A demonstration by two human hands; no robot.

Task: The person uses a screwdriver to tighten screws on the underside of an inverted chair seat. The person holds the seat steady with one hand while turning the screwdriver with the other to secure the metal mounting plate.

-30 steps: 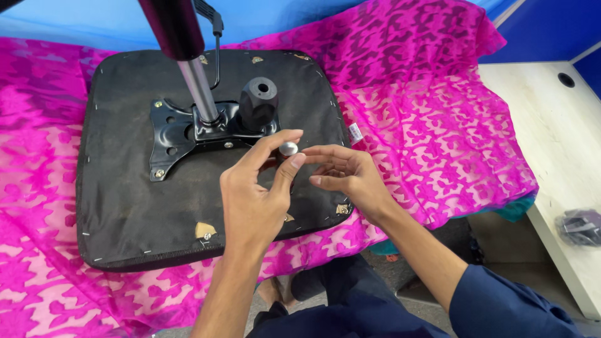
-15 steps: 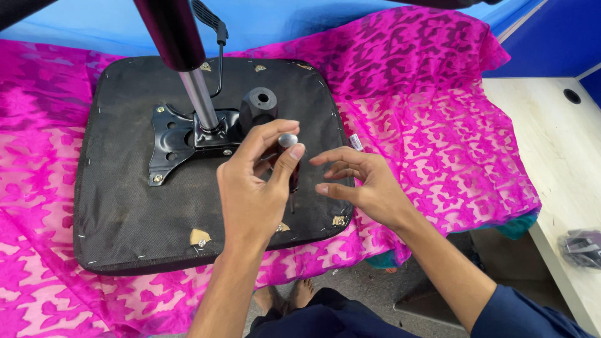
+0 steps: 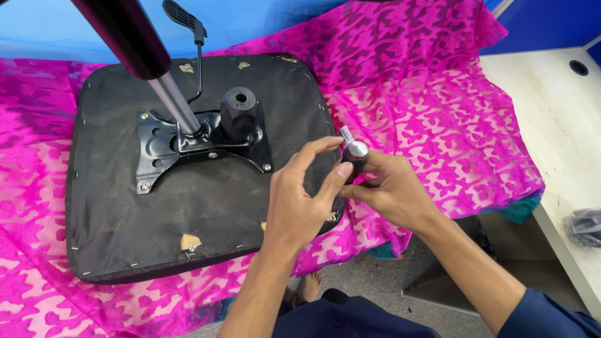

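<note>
An upside-down black chair seat (image 3: 125, 213) lies on pink patterned cloth (image 3: 426, 106). A black metal mounting plate (image 3: 156, 147) is bolted to it, with a gas-lift cylinder (image 3: 169, 100) rising from it, a black knob (image 3: 238, 109) and a lever (image 3: 194, 37). Over the seat's right edge, both hands meet on a small black cylindrical part with a silver cap (image 3: 355, 153). My left hand (image 3: 294, 200) pinches its cap with thumb and fingers. My right hand (image 3: 391, 191) grips its body from below.
A pale wooden desk (image 3: 563, 106) with a round cable hole stands at the right, a dark bag (image 3: 582, 225) at its near edge. Blue wall panels lie behind. Bare feet (image 3: 307, 288) and grey floor show below the cloth's edge.
The view has shifted, so the seat sits further left. Both hands have closed together on the small capped part; the right hand, held apart before, now grips it.
</note>
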